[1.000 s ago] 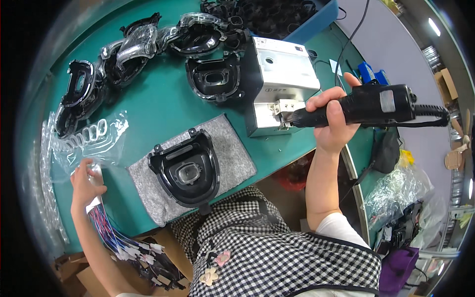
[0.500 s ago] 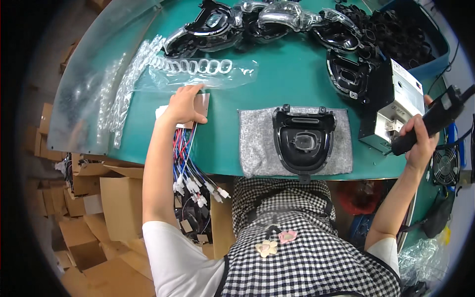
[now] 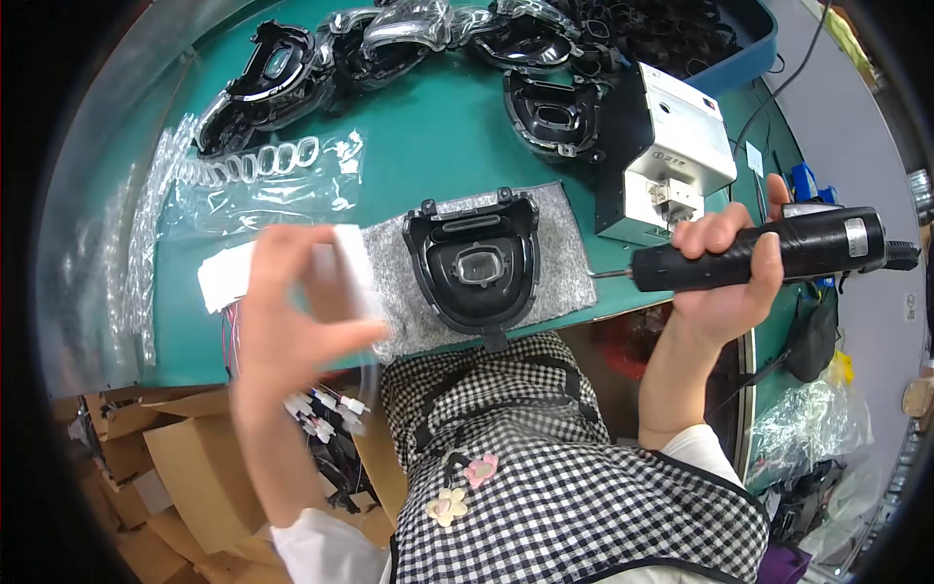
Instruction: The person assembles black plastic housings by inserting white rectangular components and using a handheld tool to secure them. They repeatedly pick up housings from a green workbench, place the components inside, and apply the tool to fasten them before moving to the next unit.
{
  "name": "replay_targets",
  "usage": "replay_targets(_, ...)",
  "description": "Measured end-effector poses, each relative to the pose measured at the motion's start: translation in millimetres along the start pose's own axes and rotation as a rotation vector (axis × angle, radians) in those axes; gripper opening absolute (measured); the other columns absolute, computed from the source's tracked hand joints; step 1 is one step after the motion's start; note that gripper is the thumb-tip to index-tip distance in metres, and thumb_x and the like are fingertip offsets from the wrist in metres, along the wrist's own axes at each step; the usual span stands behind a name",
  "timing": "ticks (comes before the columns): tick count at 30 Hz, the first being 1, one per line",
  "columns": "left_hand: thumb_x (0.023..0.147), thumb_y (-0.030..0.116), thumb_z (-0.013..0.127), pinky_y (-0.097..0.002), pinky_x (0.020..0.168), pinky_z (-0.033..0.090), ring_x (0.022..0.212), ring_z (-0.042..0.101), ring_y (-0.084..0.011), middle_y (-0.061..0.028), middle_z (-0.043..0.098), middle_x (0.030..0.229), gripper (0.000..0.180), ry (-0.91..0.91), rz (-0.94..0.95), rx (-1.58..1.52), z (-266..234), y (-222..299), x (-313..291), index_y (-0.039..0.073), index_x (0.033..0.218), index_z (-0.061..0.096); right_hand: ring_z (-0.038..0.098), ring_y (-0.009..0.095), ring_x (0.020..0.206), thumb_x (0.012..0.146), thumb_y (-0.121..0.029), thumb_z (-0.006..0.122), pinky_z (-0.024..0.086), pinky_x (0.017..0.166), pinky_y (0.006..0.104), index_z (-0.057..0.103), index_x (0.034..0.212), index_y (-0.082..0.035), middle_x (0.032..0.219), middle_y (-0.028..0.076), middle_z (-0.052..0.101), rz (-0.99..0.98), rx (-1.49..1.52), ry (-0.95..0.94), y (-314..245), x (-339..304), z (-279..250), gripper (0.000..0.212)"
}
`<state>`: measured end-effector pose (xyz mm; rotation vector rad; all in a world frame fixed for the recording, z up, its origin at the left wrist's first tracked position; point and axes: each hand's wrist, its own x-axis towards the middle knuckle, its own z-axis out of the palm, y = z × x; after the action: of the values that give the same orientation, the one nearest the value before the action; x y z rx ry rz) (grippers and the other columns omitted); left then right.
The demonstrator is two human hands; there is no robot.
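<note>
My left hand [image 3: 284, 316], smeared by motion, pinches a flat white panel [image 3: 356, 261] left of the grey cloth; a wire seems to hang below it. More white panels [image 3: 222, 280] lie on the bench beyond that hand. My right hand [image 3: 732, 277] is wrapped round a black electric screwdriver [image 3: 700, 261], whose bit points left toward the cloth's right edge. Between my hands a black plastic housing [image 3: 475, 268] with a small clear oval window rests on the grey cloth [image 3: 572, 263]. Neither hand touches the housing.
Clear-covered black housings [image 3: 389, 44] line the back of the green bench. A silver-and-black box [image 3: 671, 136] stands back right, before a blue bin [image 3: 749, 49] of black parts. Bagged clear rings [image 3: 263, 161] lie left. White connectors [image 3: 326, 414] hang over the front edge above cardboard boxes [image 3: 204, 477].
My left hand has lifted a white panel off the stack and moved it toward the housing. The screwdriver has come from beside the box toward the cloth. The view has swung right.
</note>
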<state>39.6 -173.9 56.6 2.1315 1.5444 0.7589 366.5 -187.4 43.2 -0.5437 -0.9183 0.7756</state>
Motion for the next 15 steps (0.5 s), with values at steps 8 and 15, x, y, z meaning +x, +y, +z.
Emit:
replay_targets(8, 0.046, 0.021, 0.085, -0.0417, 0.099, 0.031, 0.105, 0.049, -0.0284, -0.0100, 0.054, 0.106, 0.066, 0.020, 0.094, 0.056, 105.3, 32.3, 22.1, 0.005, 0.105, 0.061, 0.056, 0.019, 0.058, 0.089, -0.031, 0.053, 0.049, 0.059, 0.0368, 0.019, 0.141, -0.002, 0.070, 0.008, 0.053, 0.074, -0.152, -0.182, 26.4, -6.3, 33.1, 0.068)
replay_targets(15, 0.047, 0.020, 0.086, -0.0497, 0.106, 0.023, 0.110, 0.050, -0.0277, -0.0075, 0.057, 0.109, 0.069, -0.047, 0.082, 0.074, 117.8, 30.7, 30.1, 0.006, 0.108, 0.058, 0.057, 0.020, 0.056, 0.085, -0.024, 0.060, 0.052, 0.057, 0.0340, 0.023, 0.139, 0.001, 0.069, 0.011, 0.055, 0.211, -0.145, -0.255, 45.6, 6.5, 42.2, 0.070)
